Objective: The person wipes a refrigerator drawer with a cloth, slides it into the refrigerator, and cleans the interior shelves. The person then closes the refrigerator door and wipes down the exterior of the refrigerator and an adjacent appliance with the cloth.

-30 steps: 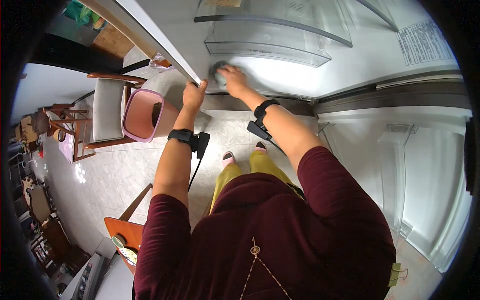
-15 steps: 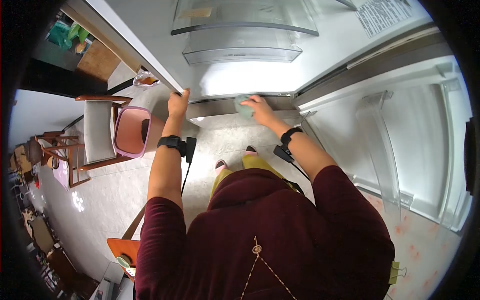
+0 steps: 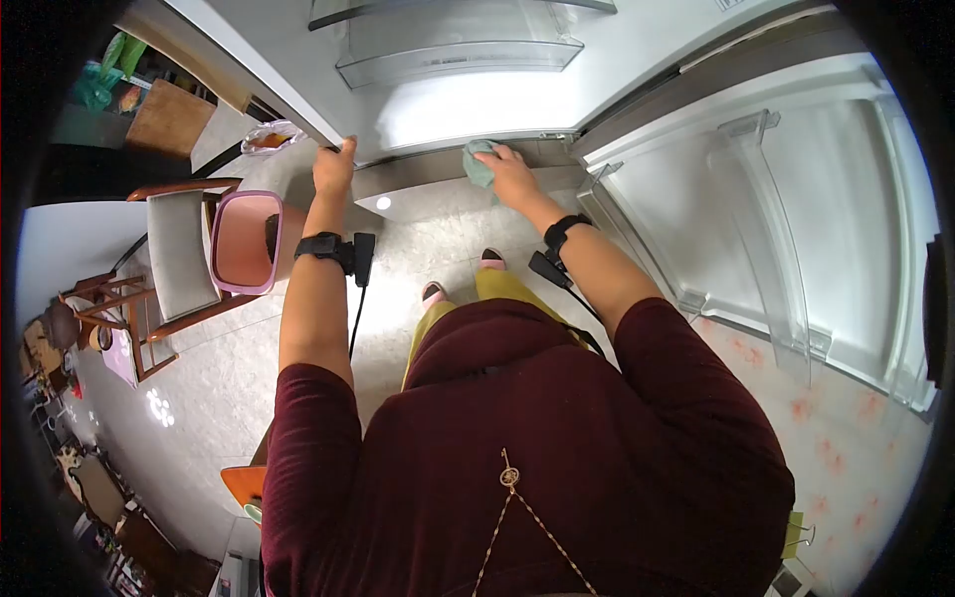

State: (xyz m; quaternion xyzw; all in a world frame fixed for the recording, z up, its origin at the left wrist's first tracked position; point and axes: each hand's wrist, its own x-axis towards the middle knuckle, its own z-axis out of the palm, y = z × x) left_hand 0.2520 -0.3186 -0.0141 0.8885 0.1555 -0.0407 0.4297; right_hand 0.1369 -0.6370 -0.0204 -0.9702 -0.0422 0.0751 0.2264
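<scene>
A refrigerator (image 3: 458, 111) with a lit white interior stands open in front of me. My left hand (image 3: 334, 171) is closed around its left front edge, with the fingers partly hidden behind that edge. In my right hand (image 3: 512, 179) is a pale green cloth (image 3: 478, 164), bunched under the fingers. The cloth lies against the grey lower front strip (image 3: 418, 171) of the refrigerator, just below the cavity's bottom edge.
The open refrigerator door (image 3: 826, 199), with a clear door bin (image 3: 771, 239), spans the right side. At left are a pink trash bin (image 3: 221, 244) and a wooden chair with a grey seat (image 3: 179, 254). A clear shelf bin (image 3: 463, 65) sits inside the refrigerator.
The view has shifted, so the refrigerator and both hands appear higher and slightly left. The left hand keeps its hold on the edge; the cloth stays at the lower strip.
</scene>
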